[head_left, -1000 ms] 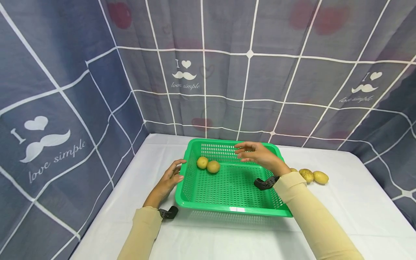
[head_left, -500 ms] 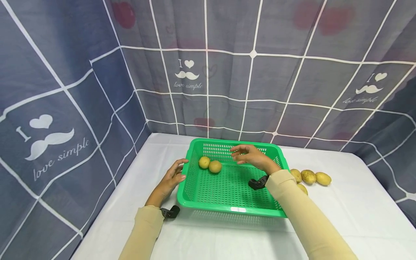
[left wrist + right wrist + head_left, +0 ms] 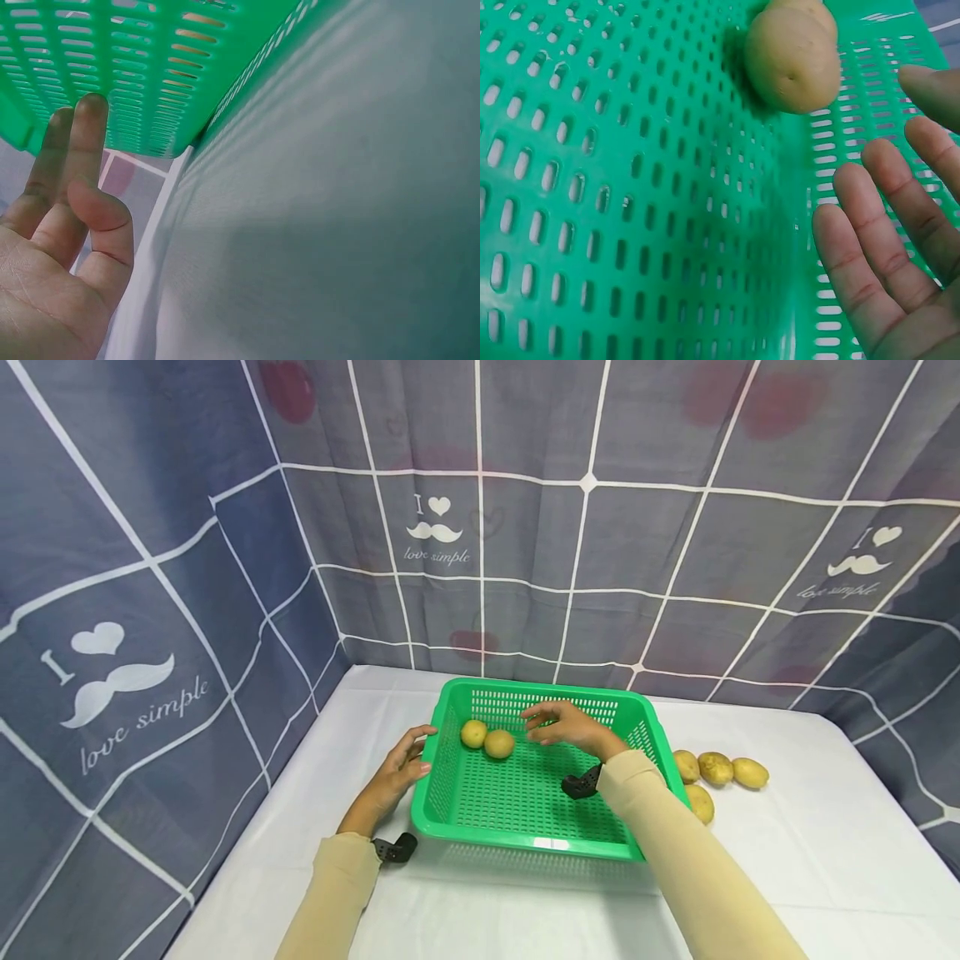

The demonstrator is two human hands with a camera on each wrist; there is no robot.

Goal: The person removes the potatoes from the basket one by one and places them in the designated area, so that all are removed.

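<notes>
A green plastic basket (image 3: 525,841) with slotted walls stands on the white-covered table. Two potatoes lie side by side in its back left corner: a paler potato (image 3: 473,733) and a browner potato (image 3: 499,744). My right hand (image 3: 562,727) hovers inside the basket, to the right of them, holding nothing. In the right wrist view its fingers (image 3: 892,187) are spread and slightly bent, apart from the near potato (image 3: 793,64). My left hand (image 3: 392,777) is at the basket's left rim. Its extended fingers (image 3: 88,135) reach the outer wall in the left wrist view.
Outside the basket on the right are several potatoes, including a brownish potato (image 3: 716,768), the outermost potato (image 3: 750,773) and a nearer potato (image 3: 701,803) beside the basket wall. A grey checked curtain (image 3: 525,527) hangs behind and to the left of the table (image 3: 825,843).
My right hand has moved left and slightly down within the basket, toward the two potatoes. The potatoes on the right are less covered by the arm. My left hand stays at the rim.
</notes>
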